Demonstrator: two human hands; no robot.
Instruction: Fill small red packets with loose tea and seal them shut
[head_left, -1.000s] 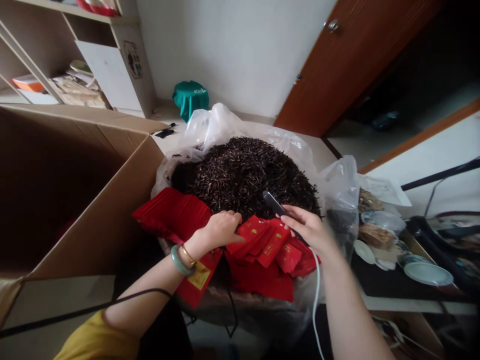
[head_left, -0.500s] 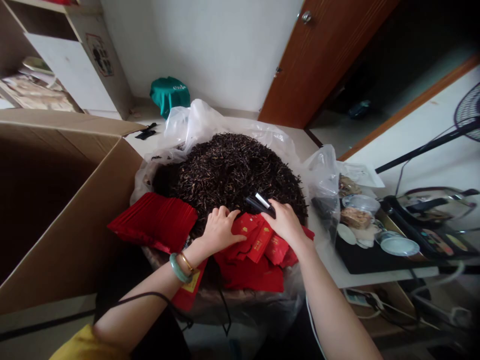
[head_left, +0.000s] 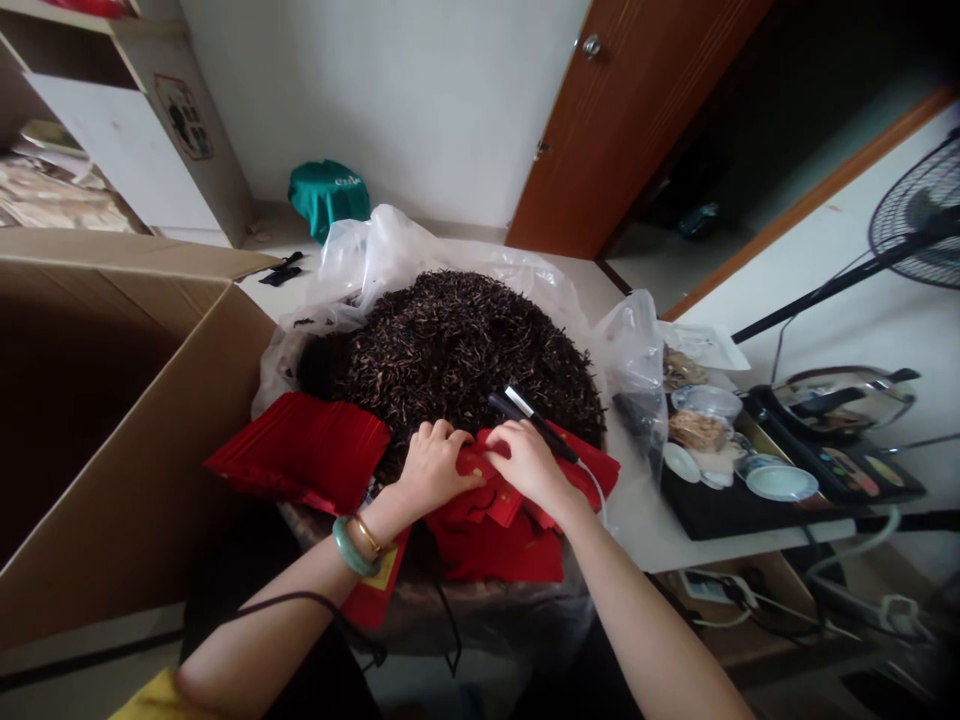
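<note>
Our left hand [head_left: 435,465] bends over loose red packets [head_left: 499,555], fingers half curled, at the near edge of a heap of dark dried strands [head_left: 457,340]. Our right hand [head_left: 525,462] faces it over the same packets, thumb and fingers bent; we cannot tell whether either hand pinches one. Just beyond the right hand we see a black corded device [head_left: 553,438].
</note>
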